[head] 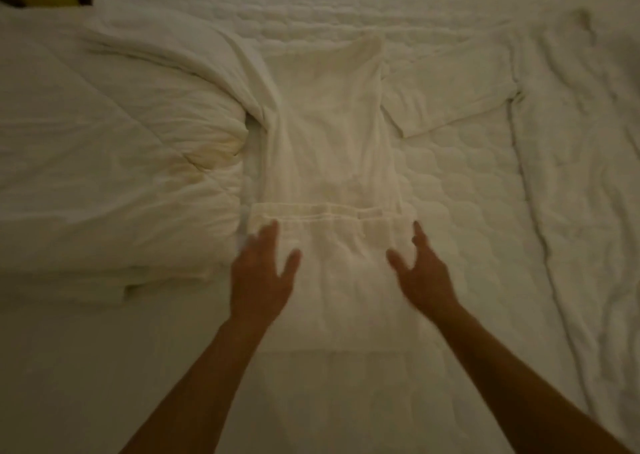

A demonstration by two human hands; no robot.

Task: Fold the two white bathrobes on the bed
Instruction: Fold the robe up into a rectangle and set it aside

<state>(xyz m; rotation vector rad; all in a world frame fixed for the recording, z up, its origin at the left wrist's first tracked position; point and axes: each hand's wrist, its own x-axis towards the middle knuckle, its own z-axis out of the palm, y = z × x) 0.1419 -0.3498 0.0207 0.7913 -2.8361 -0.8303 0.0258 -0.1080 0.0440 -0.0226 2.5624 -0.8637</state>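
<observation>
reaching hands (259,282) (424,278) over soft, creased white bathrobe (329,124)

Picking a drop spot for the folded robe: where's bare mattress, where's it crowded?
Free: quilted mattress right of the bathrobe, between its spread sleeve and the rumpled white cloth; the far strip beyond the bathrobe. Crowded: the left, where the bunched duvet butts against the bathrobe, and its near end, under the open left hand and right hand.
</observation>
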